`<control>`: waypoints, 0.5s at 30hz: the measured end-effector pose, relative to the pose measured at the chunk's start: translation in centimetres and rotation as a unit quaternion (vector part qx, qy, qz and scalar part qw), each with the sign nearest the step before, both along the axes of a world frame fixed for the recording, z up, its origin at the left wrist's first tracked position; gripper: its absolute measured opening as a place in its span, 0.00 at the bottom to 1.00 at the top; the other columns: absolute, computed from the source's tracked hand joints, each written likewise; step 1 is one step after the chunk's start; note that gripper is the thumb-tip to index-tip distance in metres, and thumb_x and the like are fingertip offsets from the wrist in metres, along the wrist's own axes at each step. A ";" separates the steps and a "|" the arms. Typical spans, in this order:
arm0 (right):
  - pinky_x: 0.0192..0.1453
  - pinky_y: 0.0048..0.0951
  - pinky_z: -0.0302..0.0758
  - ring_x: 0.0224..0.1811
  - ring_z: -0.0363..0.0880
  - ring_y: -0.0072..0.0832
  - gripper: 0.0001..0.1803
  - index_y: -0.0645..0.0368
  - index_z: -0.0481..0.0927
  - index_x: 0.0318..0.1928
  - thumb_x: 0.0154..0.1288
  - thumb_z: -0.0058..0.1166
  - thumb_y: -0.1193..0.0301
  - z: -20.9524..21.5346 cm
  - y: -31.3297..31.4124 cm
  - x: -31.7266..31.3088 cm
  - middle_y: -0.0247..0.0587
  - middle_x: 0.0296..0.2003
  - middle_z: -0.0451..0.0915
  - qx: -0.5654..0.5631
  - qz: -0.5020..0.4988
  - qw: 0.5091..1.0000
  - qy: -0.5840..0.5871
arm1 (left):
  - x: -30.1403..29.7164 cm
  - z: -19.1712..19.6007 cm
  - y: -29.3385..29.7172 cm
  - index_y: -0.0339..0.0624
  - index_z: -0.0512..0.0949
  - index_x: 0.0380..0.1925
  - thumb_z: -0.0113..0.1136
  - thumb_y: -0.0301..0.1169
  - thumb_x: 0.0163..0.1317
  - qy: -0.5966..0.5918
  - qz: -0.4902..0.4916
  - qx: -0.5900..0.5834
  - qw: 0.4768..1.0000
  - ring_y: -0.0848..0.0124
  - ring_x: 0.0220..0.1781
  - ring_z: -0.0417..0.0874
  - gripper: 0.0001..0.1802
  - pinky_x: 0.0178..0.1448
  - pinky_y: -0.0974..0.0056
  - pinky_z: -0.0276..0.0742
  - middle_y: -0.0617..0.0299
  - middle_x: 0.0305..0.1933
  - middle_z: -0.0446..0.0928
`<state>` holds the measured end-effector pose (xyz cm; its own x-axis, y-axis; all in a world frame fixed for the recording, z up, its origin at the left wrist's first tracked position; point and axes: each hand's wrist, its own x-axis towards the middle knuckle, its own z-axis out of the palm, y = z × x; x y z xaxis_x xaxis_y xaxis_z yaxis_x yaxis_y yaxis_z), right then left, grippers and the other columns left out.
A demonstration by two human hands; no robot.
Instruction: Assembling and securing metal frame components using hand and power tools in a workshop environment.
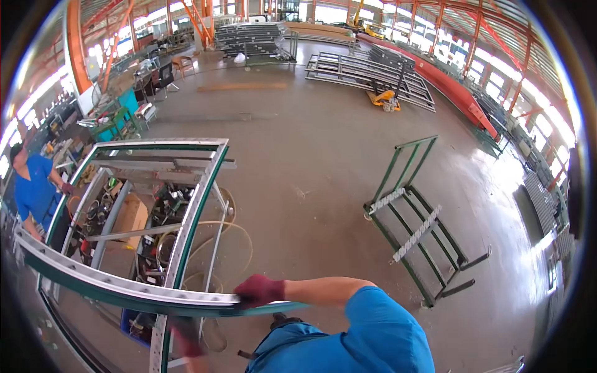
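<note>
My right hand (260,291) clamps onto metal frame (99,270), likely steadying it; left hand (188,340) blurred beside frame, can't tell grip. Co-worker (34,186) left of frame, perhaps supporting.

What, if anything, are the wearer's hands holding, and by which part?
The right hand grips the metal frame by its near rail, toward the right end; the left hand is too blurred to tell.
</note>
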<state>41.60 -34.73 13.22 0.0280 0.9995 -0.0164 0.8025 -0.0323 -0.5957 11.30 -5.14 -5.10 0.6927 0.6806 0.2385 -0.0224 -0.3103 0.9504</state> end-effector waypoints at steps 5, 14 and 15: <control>0.50 0.53 0.79 0.44 0.84 0.59 0.30 0.61 0.84 0.44 0.69 0.59 0.43 9.2 13.0 -0.5 0.58 0.37 0.84 0.048 0.000 0.996 0.079 | 11.8 0.6 -20.7 0.46 0.64 0.79 0.49 0.60 0.80 -0.041 -0.152 -0.415 0.896 0.63 0.72 0.74 0.40 0.76 0.53 0.69 0.58 0.72 0.74; 0.80 0.43 0.67 0.78 0.68 0.45 0.68 0.64 0.54 0.82 0.51 0.81 0.48 4.9 9.1 0.6 0.63 0.77 0.64 -0.198 -0.031 0.919 0.340 | 8.9 10.8 -0.4 0.43 0.76 0.63 0.47 0.51 0.83 -0.200 0.024 -0.393 0.897 0.61 0.58 0.85 0.26 0.61 0.52 0.84 0.54 0.59 0.82; 0.79 0.41 0.67 0.75 0.71 0.40 0.65 0.67 0.57 0.81 0.51 0.80 0.49 8.0 7.9 1.3 0.60 0.75 0.68 -0.248 -0.049 0.921 0.296 | 8.3 10.8 1.5 0.41 0.72 0.70 0.44 0.53 0.84 -0.302 -0.111 -0.481 0.815 0.61 0.65 0.81 0.30 0.72 0.51 0.76 0.54 0.66 0.79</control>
